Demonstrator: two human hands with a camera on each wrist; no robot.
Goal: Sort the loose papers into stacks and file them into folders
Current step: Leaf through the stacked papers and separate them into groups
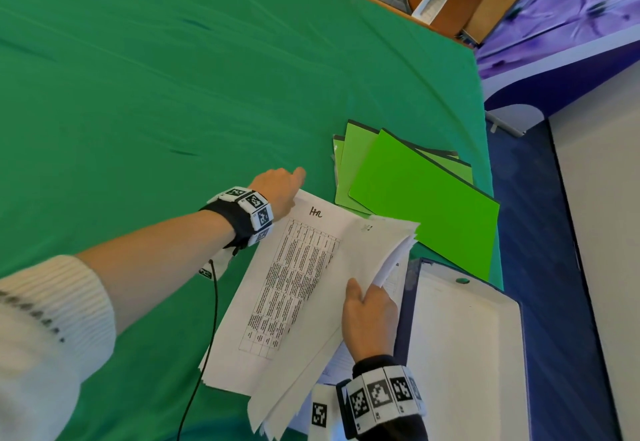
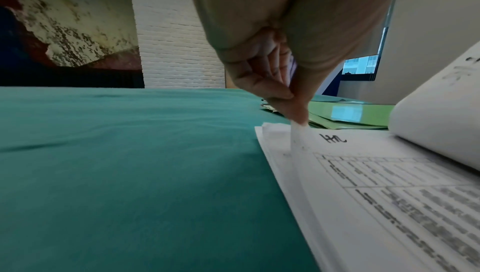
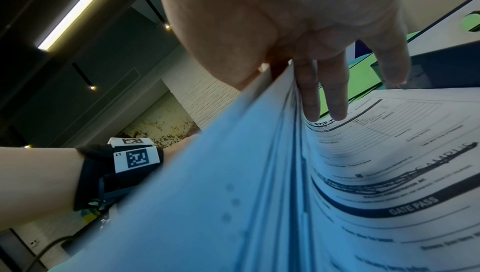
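Observation:
A stack of white printed papers (image 1: 277,302) lies on the green cloth; its top sheet (image 2: 389,194) bears a table and a handwritten mark. My left hand (image 1: 277,188) is at the stack's far left corner, and its thumb and fingers (image 2: 285,91) pinch that corner of the top sheet. My right hand (image 1: 367,312) grips a bundle of papers (image 1: 374,250) lifted off the stack's right side, thumb on top and fingers (image 3: 311,95) beneath. Under the bundle (image 3: 233,173) lies a "Gate Pass" form (image 3: 389,173). Several bright green folders (image 1: 422,198) lie fanned just beyond the papers.
A dark blue binder with a white inside (image 1: 460,336) lies open at the right, against the papers. The table's right edge (image 1: 488,163) runs just past the folders. A black cable (image 1: 214,302) hangs from my left wrist. Green cloth (image 1: 173,94) spreads far to the left.

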